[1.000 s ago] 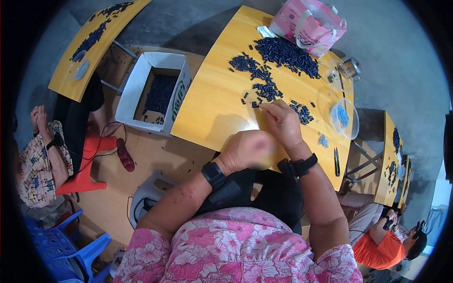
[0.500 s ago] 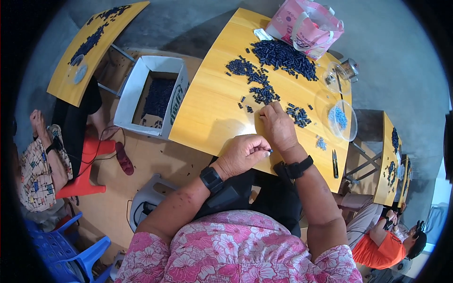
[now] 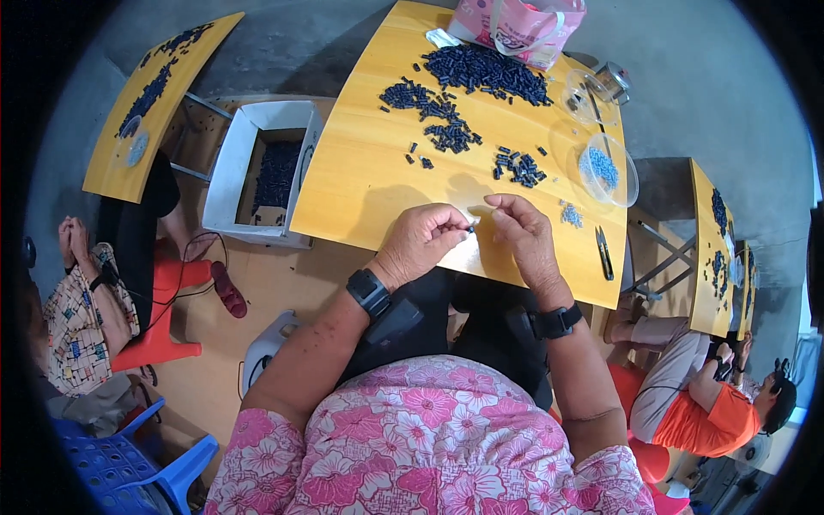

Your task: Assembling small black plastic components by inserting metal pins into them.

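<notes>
My left hand [image 3: 421, 240] is closed at the table's front edge, pinching a small dark cylindrical piece [image 3: 470, 229] with a pale tip between thumb and forefinger. Just to its right, my right hand [image 3: 525, 236] has its thumb and forefinger apart, and I see nothing between them. Beyond the hands lies a small group of black cylindrical pieces [image 3: 519, 169]. Farther off are a scattered heap [image 3: 429, 107] and a large pile [image 3: 489, 73] of the same pieces. Right of my right hand sits a little heap of pale blue bits [image 3: 572, 215].
A clear tub [image 3: 633, 172] with blue bits, a metal container [image 3: 613, 81] and black thread snips [image 3: 604, 253] stand along the table's right side. A pink bag [image 3: 549, 43] is at the back. On the floor left stands a white box [image 3: 225, 189]. Other people sit at both sides.
My right hand has drawn back from beside the black pieces, and its fingers have come apart. My left hand still pinches the small piece, now turned upward. The whole view has shifted a little.
</notes>
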`<action>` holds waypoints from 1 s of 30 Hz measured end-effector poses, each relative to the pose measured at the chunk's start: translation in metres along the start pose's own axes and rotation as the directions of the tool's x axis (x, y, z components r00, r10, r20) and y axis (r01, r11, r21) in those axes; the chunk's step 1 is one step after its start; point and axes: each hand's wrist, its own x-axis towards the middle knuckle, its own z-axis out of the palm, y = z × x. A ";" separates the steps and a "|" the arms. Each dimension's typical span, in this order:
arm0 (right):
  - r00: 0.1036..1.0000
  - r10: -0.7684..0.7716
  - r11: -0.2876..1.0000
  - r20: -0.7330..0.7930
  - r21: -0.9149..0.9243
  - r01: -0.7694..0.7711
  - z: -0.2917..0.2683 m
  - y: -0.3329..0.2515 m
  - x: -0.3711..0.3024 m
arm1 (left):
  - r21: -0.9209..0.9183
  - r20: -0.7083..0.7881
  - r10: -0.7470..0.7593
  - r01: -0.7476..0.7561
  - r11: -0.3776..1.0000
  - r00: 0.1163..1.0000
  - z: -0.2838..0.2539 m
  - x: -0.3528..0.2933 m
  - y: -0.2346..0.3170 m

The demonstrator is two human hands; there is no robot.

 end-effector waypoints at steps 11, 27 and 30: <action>0.989 0.148 0.912 0.019 0.384 -0.144 0.004 0.006 -0.016 | 0.005 -0.048 0.075 -0.075 0.997 0.996 0.007 0.000 -0.010; 0.983 0.150 0.826 0.110 0.532 -0.185 0.009 0.025 -0.008 | -0.080 0.024 0.032 -0.030 0.996 0.999 0.004 -0.001 -0.005; 0.981 0.158 0.826 0.109 0.530 -0.192 0.010 0.025 -0.008 | -0.063 -0.026 0.101 -0.102 0.993 0.995 0.007 0.000 -0.010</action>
